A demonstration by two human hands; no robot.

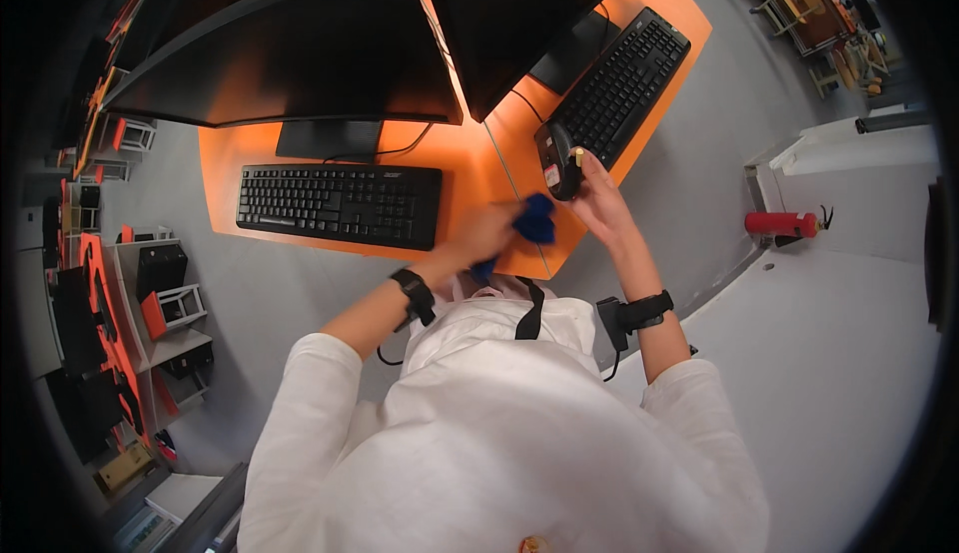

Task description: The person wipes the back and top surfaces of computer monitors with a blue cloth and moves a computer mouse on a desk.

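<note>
My left hand, blurred by motion, is closed on a dark blue cloth over the front corner of the orange desk. Part of the cloth also hangs below the hand. Just right of it, my right hand grips a black computer mouse that bears a small red and white sticker. A small yellowish thing shows by the thumb tip; I cannot tell what it is. Behind the mouse lies a black keyboard, set at a slant. To the left of my left hand is an Acer keyboard.
Two dark monitors, one on the left and one on the right, stand behind the keyboards. Cables run across the desk. A red fire extinguisher is off to the right. White-framed stools and further desks stand at far left.
</note>
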